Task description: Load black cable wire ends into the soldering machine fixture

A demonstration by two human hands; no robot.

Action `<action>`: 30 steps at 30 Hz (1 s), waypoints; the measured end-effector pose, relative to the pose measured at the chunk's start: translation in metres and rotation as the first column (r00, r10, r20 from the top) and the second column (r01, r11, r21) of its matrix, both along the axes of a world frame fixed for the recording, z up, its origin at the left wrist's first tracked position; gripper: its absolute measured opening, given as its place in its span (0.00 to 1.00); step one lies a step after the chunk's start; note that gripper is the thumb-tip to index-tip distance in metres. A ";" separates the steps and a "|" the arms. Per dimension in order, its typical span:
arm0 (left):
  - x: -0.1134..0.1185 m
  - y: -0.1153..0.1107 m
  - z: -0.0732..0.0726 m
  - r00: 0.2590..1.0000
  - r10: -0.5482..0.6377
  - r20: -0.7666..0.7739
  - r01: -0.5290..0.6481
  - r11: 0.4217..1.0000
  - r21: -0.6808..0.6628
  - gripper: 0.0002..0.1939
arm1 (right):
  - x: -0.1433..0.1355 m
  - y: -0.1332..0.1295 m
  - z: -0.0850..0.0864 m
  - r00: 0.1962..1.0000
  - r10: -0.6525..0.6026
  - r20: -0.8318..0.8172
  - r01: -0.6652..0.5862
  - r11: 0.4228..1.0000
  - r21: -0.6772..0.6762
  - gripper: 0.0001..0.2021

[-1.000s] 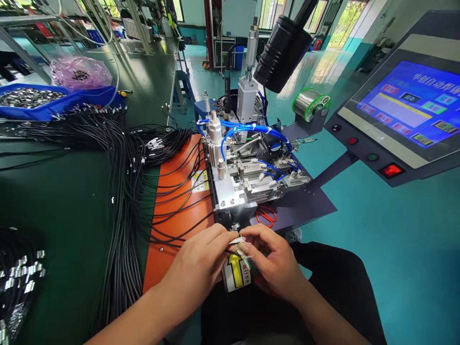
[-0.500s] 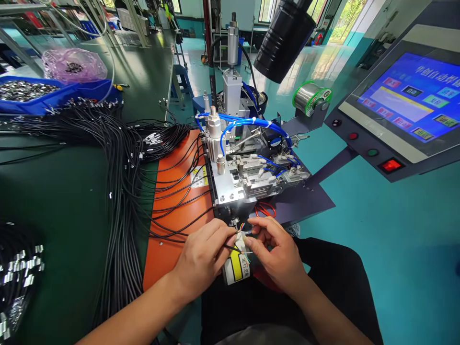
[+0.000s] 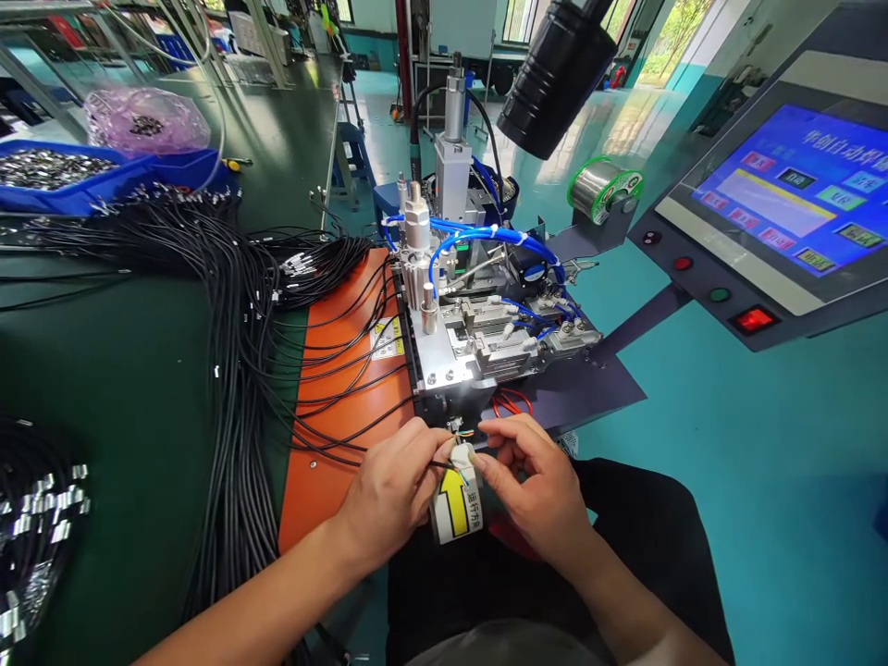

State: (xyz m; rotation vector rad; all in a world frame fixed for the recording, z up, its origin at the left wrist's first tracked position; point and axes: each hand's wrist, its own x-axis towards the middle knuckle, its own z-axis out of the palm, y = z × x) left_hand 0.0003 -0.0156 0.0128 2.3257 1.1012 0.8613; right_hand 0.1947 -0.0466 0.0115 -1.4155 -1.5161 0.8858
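Just below the front of a metal machine (image 3: 434, 347), my left hand (image 3: 395, 481) is closed on a black cable (image 3: 439, 464). Thin coloured wires (image 3: 464, 433) stick out beyond its fingertips. My right hand (image 3: 537, 481) is to the right, its thumb and fingers curled and the thumb tip near the wire ends; whether it pinches anything is too small to tell. Under both hands hangs a white label with a yellow arrow (image 3: 456, 509). Black cables (image 3: 361, 370) lie across the orange plate (image 3: 298, 509) on the left.
Bundled black cables (image 3: 232, 416) cover part of the green table (image 3: 139, 370). A blue tray (image 3: 131, 176) of metal parts stands at back left. On the right are a control screen (image 3: 791, 199) and a solder spool (image 3: 600, 190). A black cylinder (image 3: 555, 79) hangs overhead.
The coloured wires at my left fingertips now point more to the right. Both hands stay in nearly the same place, and the view has shifted slightly.
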 end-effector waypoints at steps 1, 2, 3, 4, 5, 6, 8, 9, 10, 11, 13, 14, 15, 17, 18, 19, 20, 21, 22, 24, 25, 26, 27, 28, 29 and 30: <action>0.000 0.000 0.000 1.000 0.001 -0.001 -0.001 1.000 0.000 0.09 | -0.001 -0.001 0.001 1.000 -0.004 0.007 0.004 1.000 0.019 0.11; 0.000 0.000 -0.001 1.000 0.001 -0.003 -0.001 1.000 0.000 0.09 | -0.002 -0.001 0.001 1.000 -0.012 0.014 0.011 0.999 0.042 0.10; 0.000 0.000 -0.001 1.000 0.002 -0.003 -0.002 1.000 0.000 0.09 | -0.003 -0.002 0.001 0.999 -0.024 0.022 0.022 0.998 0.066 0.10; 0.000 0.000 -0.002 1.000 0.003 -0.002 -0.003 1.000 -0.001 0.09 | -0.004 -0.002 0.002 0.999 -0.040 0.032 0.036 0.995 0.097 0.10; 0.000 0.001 -0.002 1.000 0.003 0.001 -0.003 1.000 -0.003 0.09 | -0.005 -0.003 0.002 0.998 -0.054 0.044 0.048 0.990 0.131 0.09; 0.000 0.001 -0.003 1.000 0.005 0.003 -0.005 1.000 -0.007 0.09 | -0.005 -0.004 0.002 0.996 -0.066 0.056 0.056 0.985 0.166 0.09; 0.000 0.001 -0.003 1.000 0.009 0.003 -0.009 1.000 -0.014 0.09 | -0.007 -0.004 0.001 0.994 -0.073 0.076 0.054 0.973 0.226 0.09; 0.000 0.001 -0.003 1.000 0.012 0.000 -0.012 1.000 -0.017 0.09 | -0.007 -0.005 0.001 0.994 -0.070 0.083 0.048 0.968 0.248 0.09; 0.000 0.001 -0.003 1.000 0.015 -0.004 -0.015 1.000 -0.018 0.09 | -0.008 -0.005 0.001 0.994 -0.069 0.087 0.044 0.964 0.263 0.10; 0.000 0.001 -0.003 1.000 0.017 -0.008 -0.018 1.000 -0.018 0.09 | -0.008 -0.005 0.000 0.994 -0.065 0.090 0.039 0.962 0.271 0.10; 0.000 0.001 -0.003 1.000 0.019 -0.012 -0.020 1.000 -0.020 0.09 | -0.009 -0.005 0.000 0.994 -0.054 0.094 0.026 0.961 0.274 0.11; 0.000 0.000 -0.003 1.000 0.019 -0.011 -0.019 1.000 -0.020 0.09 | -0.010 -0.005 -0.001 0.994 -0.048 0.095 0.020 0.961 0.274 0.12; 0.000 0.000 -0.003 1.000 0.020 -0.010 -0.020 1.000 -0.021 0.09 | -0.010 -0.005 -0.002 0.995 -0.042 0.095 0.015 0.962 0.274 0.12; 0.000 0.000 -0.003 1.000 0.021 -0.008 -0.021 1.000 -0.021 0.09 | -0.011 -0.005 -0.003 0.995 -0.038 0.091 0.012 0.961 0.278 0.12; 0.000 0.000 -0.003 1.000 0.021 -0.006 -0.021 1.000 -0.020 0.09 | -0.011 -0.005 -0.004 0.995 -0.039 0.089 0.013 0.960 0.279 0.12; 0.000 0.000 -0.003 1.000 0.022 -0.007 -0.022 1.000 -0.021 0.09 | -0.011 -0.006 -0.004 0.996 -0.040 0.085 0.015 0.961 0.276 0.12; 0.000 0.000 -0.003 1.000 0.023 -0.008 -0.023 1.000 -0.021 0.09 | -0.012 -0.006 -0.005 0.996 -0.038 0.081 0.015 0.963 0.269 0.11; 0.000 0.000 -0.003 1.000 0.023 -0.010 -0.023 1.000 -0.019 0.09 | -0.012 -0.005 -0.005 0.997 -0.036 0.074 0.015 0.967 0.255 0.10; 0.000 0.000 -0.003 1.000 0.022 -0.013 -0.022 1.000 -0.016 0.09 | -0.012 -0.005 -0.005 0.997 -0.033 0.066 0.017 0.971 0.240 0.09; 0.000 0.000 -0.002 1.000 0.018 -0.019 -0.019 1.000 -0.009 0.09 | -0.013 -0.003 -0.006 0.998 -0.028 0.049 0.017 0.978 0.210 0.07; 0.000 0.001 -0.002 1.000 0.017 -0.020 -0.017 1.000 -0.005 0.09 | -0.014 -0.002 -0.006 0.999 -0.026 0.044 0.017 0.979 0.201 0.06; 0.000 0.001 -0.002 1.000 0.016 -0.020 -0.016 1.000 -0.003 0.09 | -0.014 -0.001 -0.006 0.999 -0.023 0.043 0.015 0.980 0.198 0.05; 0.000 0.001 -0.001 1.000 0.014 -0.018 -0.014 1.000 -0.003 0.09 | -0.015 0.001 -0.006 0.999 -0.021 0.044 0.012 0.980 0.199 0.04; -0.001 0.001 -0.001 1.000 0.011 -0.016 -0.011 1.000 -0.004 0.10 | -0.015 0.003 -0.006 0.999 -0.016 0.048 0.006 0.979 0.204 0.04; -0.001 0.001 -0.001 1.000 0.006 -0.015 -0.007 1.000 -0.005 0.10 | -0.015 0.004 -0.005 0.999 -0.009 0.054 -0.002 0.977 0.211 0.03; -0.001 0.001 0.000 1.000 0.002 -0.013 -0.003 1.000 -0.005 0.10 | -0.015 0.005 -0.005 0.998 -0.001 0.058 -0.012 0.975 0.221 0.03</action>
